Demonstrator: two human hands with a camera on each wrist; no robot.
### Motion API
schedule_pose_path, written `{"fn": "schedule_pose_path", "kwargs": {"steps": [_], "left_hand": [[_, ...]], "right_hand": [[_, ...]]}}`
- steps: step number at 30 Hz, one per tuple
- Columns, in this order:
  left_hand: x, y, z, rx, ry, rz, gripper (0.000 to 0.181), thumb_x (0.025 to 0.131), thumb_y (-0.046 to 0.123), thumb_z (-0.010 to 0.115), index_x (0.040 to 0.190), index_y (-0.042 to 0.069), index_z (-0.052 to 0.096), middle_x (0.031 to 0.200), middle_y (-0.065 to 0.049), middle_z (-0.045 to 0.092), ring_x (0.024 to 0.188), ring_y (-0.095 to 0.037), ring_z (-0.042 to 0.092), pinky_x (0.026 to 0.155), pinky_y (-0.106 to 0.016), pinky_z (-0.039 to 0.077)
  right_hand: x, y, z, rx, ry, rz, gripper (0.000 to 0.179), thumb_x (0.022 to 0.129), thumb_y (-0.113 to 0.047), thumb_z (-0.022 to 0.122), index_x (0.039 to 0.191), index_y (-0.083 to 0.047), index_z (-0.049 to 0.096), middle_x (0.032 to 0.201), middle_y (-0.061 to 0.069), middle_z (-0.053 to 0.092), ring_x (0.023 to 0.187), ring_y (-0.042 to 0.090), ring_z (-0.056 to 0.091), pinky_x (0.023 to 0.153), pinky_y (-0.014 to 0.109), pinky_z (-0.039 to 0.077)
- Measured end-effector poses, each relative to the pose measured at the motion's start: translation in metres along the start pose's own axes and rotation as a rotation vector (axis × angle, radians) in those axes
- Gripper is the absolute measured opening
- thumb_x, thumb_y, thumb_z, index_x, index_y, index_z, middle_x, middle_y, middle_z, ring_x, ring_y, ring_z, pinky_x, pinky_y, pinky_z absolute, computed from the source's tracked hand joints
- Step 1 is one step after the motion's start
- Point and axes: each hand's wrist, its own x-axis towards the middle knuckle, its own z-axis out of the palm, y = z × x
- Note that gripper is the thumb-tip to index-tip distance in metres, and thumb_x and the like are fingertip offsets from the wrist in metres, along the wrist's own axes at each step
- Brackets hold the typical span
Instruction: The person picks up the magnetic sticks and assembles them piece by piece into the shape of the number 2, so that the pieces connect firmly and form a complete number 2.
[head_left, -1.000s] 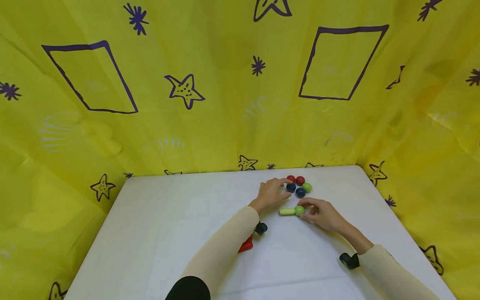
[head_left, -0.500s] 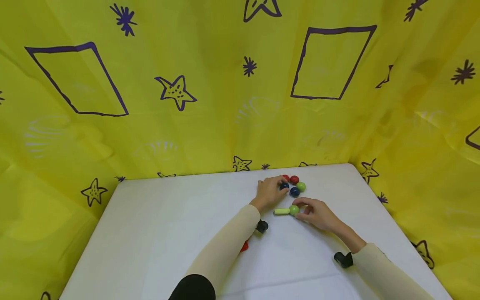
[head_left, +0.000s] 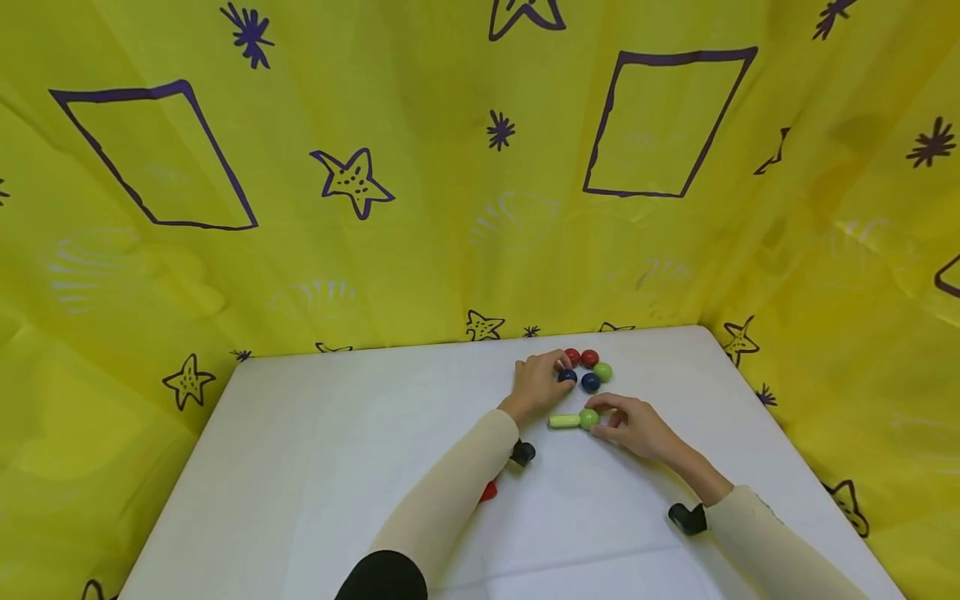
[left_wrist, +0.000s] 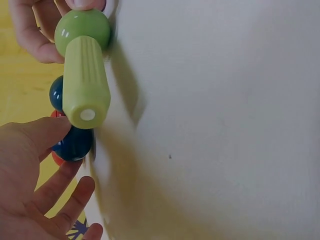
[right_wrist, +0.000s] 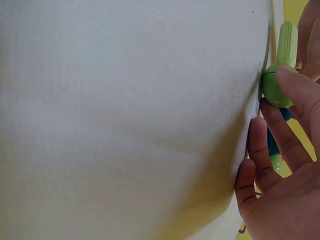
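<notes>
A light green maraca-like toy (head_left: 573,420), with a round head and a ribbed handle, lies on the white table (head_left: 360,467). My right hand (head_left: 637,425) pinches its round head between thumb and fingers; the handle points left. Just beyond, my left hand (head_left: 537,385) has thumb and fingertips on either side of a dark blue ball (left_wrist: 75,144). In the left wrist view the handle partly covers that ball. A second dark blue ball (head_left: 591,382) sits to its right, beside a green ball (head_left: 603,372) and two red balls (head_left: 590,358).
Something red (head_left: 488,492) shows on the table, partly hidden behind the left forearm. A yellow patterned cloth (head_left: 420,267) rises along the table's back and sides. Black wrist cameras (head_left: 687,519) stick out from both sleeves.
The left fingers have come in onto the dark blue ball, which has shifted slightly left and nearer. My right hand stays on the green toy. The head view has swung a little.
</notes>
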Motion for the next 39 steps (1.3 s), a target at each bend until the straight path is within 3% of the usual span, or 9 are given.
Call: {"fn": "schedule_pose_path", "kwargs": {"steps": [9,22,27,34,39], "left_hand": [[-0.005,-0.012,-0.014,0.022,-0.069,-0.012,0.029,0.094,0.025,0.076,0.122,0.019,0.074,0.112,0.001,0.074,0.11,-0.019,0.064,0.105,-0.052,0.037],[-0.023,-0.032,-0.029,-0.031,-0.123,-0.016,0.027,0.09,0.027,0.081,0.115,0.018,0.074,0.107,0.002,0.074,0.104,-0.019,0.06,0.109,-0.05,0.035],[-0.035,-0.041,-0.037,-0.03,-0.13,0.004,0.025,0.088,0.028,0.083,0.111,0.02,0.075,0.104,0.004,0.075,0.098,-0.014,0.06,0.104,-0.045,0.038],[-0.056,-0.05,-0.045,-0.112,-0.153,-0.014,0.025,0.085,0.025,0.085,0.107,0.018,0.075,0.098,0.003,0.075,0.089,-0.013,0.057,0.089,-0.036,0.041],[-0.064,-0.052,-0.046,-0.123,-0.166,-0.015,0.025,0.085,0.025,0.086,0.106,0.019,0.075,0.097,0.004,0.075,0.089,-0.012,0.057,0.088,-0.036,0.04]], "right_hand": [[0.001,-0.004,0.001,-0.012,-0.002,0.009,0.033,0.091,-0.015,0.08,0.122,-0.012,0.069,0.11,0.006,0.073,0.078,0.015,0.058,0.066,0.026,0.047],[0.001,-0.005,0.001,-0.03,0.021,0.033,0.032,0.09,-0.016,0.081,0.12,-0.013,0.07,0.107,0.004,0.073,0.078,0.016,0.057,0.066,0.025,0.047],[0.002,-0.007,0.002,-0.046,0.029,0.034,0.033,0.09,-0.017,0.081,0.121,-0.012,0.07,0.108,0.005,0.073,0.078,0.015,0.056,0.066,0.025,0.046],[0.004,-0.006,0.003,-0.066,0.055,0.023,0.033,0.09,-0.015,0.081,0.12,-0.01,0.07,0.107,0.006,0.074,0.074,0.013,0.056,0.064,0.025,0.046],[0.005,-0.005,0.004,-0.065,0.061,0.016,0.033,0.089,-0.015,0.082,0.12,-0.01,0.071,0.106,0.006,0.074,0.073,0.013,0.056,0.063,0.025,0.046]]}}
